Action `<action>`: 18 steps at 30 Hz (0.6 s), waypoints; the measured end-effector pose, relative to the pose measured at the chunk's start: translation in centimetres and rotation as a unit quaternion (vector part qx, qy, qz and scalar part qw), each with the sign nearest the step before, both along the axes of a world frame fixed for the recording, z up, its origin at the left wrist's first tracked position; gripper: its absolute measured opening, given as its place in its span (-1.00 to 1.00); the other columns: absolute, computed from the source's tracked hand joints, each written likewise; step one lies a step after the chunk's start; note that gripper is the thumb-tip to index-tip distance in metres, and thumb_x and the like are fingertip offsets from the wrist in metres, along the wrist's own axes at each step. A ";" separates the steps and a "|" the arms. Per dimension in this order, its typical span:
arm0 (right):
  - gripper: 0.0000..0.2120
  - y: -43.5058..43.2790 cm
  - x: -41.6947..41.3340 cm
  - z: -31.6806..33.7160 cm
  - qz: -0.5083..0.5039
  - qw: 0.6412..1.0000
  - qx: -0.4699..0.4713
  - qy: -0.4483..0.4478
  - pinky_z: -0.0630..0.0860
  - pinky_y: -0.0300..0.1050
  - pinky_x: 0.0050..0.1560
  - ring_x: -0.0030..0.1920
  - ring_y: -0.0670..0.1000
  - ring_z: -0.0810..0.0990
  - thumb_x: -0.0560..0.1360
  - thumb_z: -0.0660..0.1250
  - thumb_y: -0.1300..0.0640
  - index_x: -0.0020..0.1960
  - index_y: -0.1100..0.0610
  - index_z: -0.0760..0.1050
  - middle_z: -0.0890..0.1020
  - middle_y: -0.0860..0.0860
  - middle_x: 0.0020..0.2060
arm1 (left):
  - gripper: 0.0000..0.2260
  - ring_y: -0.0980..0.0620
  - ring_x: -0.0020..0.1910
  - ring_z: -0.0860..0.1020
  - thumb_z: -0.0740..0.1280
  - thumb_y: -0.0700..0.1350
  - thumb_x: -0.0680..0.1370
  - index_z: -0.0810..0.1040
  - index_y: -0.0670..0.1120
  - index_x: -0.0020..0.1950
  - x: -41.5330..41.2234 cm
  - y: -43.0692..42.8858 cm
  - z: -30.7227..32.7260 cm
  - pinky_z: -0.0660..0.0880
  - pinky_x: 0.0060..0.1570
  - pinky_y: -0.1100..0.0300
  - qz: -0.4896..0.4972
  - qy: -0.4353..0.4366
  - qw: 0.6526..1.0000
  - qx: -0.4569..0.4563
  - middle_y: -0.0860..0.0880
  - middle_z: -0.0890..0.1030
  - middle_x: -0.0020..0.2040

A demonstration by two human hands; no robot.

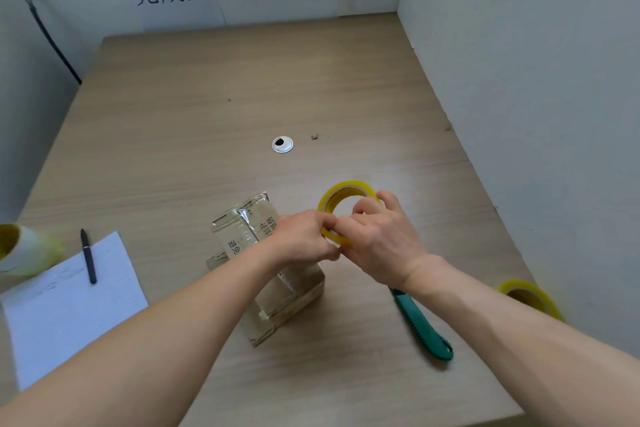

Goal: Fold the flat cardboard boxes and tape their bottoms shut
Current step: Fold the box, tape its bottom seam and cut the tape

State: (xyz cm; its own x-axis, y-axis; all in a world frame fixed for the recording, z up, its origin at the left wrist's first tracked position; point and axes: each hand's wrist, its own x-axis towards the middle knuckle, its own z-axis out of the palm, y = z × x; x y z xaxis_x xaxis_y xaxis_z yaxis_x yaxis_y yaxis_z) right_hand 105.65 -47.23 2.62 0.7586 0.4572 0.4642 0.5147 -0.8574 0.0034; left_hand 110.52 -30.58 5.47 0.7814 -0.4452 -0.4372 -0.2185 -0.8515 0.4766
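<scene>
While left hand (304, 236) and right hand (381, 246) pinch the tape roll (346, 189), box (242, 229) and knife (426, 326) sit beneath.

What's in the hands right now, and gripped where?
The yellow tape roll: right hand grips its near rim, left hand pinches the same rim beside it.

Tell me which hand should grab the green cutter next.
Right hand, probably: both hands hold the tape roll, but the green cutter lies right by its wrist; the left hand is over the box.
</scene>
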 end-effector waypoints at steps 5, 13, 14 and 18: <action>-0.77 -0.2 -2.0 1.0 -0.007 0.994 0.106 0.011 0.40 0.10 0.08 0.03 0.15 0.55 0.31 0.49 0.11 -0.06 0.11 0.59 0.61 0.02 -0.08 | -0.78 0.01 -0.14 0.52 0.41 -0.14 0.38 0.59 0.15 -0.07 -0.2 0.3 -0.4 0.39 -0.06 0.18 0.017 -0.015 1.000 -0.002 0.18 0.51 -0.34; -0.61 -3.8 -10.8 -5.6 -0.424 0.803 0.183 0.376 0.43 -0.06 -0.02 0.14 0.09 0.53 0.42 0.43 -0.06 0.15 0.00 0.38 0.52 -0.03 0.08 | -0.86 0.04 -0.03 0.55 0.46 -0.03 0.44 0.56 0.19 -0.09 -0.1 0.1 -0.4 0.42 0.12 0.14 0.031 -0.011 0.999 0.006 0.24 0.52 -0.28; -0.60 -4.1 -11.9 -6.6 -0.426 0.792 0.128 0.418 0.43 -0.06 0.01 0.17 0.09 0.52 0.43 0.40 -0.09 0.17 -0.03 0.36 0.52 -0.03 0.11 | -0.86 0.05 -0.05 0.55 0.47 -0.01 0.43 0.56 0.19 -0.11 -0.1 0.0 -0.4 0.41 0.10 0.13 0.029 -0.010 0.999 0.008 0.23 0.53 -0.28; -0.68 -4.1 -14.4 -8.4 -0.422 0.775 0.071 0.465 0.49 -0.03 0.02 0.12 0.11 0.55 0.48 0.30 -0.09 0.19 -0.05 0.37 0.57 0.00 0.09 | -0.88 0.05 -0.09 0.54 0.47 0.04 0.42 0.57 0.16 -0.11 0.1 -0.1 -0.6 0.38 0.03 0.13 0.026 -0.009 1.000 0.015 0.20 0.54 -0.28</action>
